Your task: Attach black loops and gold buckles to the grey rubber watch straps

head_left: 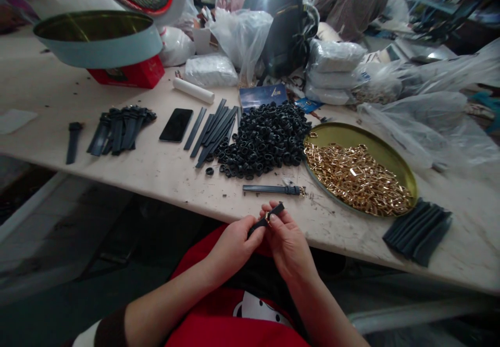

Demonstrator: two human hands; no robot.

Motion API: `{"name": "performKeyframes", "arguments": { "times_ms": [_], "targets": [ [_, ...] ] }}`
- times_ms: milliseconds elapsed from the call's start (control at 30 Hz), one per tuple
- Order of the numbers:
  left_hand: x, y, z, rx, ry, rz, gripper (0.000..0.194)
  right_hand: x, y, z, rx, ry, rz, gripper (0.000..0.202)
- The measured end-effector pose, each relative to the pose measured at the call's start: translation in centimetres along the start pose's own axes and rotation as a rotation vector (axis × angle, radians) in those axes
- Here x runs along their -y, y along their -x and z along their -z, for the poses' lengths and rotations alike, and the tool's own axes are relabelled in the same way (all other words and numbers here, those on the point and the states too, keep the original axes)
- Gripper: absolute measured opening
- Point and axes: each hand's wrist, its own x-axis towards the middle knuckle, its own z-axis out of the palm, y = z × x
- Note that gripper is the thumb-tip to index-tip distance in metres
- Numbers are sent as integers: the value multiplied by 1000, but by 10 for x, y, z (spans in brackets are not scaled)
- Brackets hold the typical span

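Note:
Between my hands, just off the table's front edge, is a dark strap (276,209) with a gold buckle (267,217) on it. My left hand (236,240) is closed on the strap's lower part. The fingers and thumb of my right hand (287,237) pinch it by the buckle. Just beyond them lies a buckled strap (269,189), flat on the table. A heap of small black loops (269,138) sits behind that, and a round tray (408,175) of gold buckles (355,177) stands to the right.
Loose dark strips (216,131) lie left of the loops, beside a phone (176,125). Bundled buckled straps (121,128) rest further left, and more dark strips (417,232) at the right front. A large round tin (101,50) stands on a red box (133,73). Plastic bags (242,34) line the back.

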Motion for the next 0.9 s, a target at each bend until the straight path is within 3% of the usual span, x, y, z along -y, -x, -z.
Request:
{"name": "performKeyframes", "arguments": {
  "times_ms": [233, 367, 567, 800, 900],
  "targets": [
    [0, 7, 0, 75, 254, -1, 32, -2, 19, 7, 70, 246, 45, 23],
    [1, 14, 2, 141, 347, 59, 33, 3, 23, 12, 172, 287, 4, 23],
    [-3, 18, 6, 204, 413, 184, 26, 1, 26, 16, 193, 341, 2, 19],
    [-4, 15, 9, 243, 386, 120, 25, 6, 29, 9, 55, 723, 355, 18],
    [-3, 14, 11, 235, 372, 68, 26, 10, 24, 6, 156, 556, 141, 18]
  ]
}}
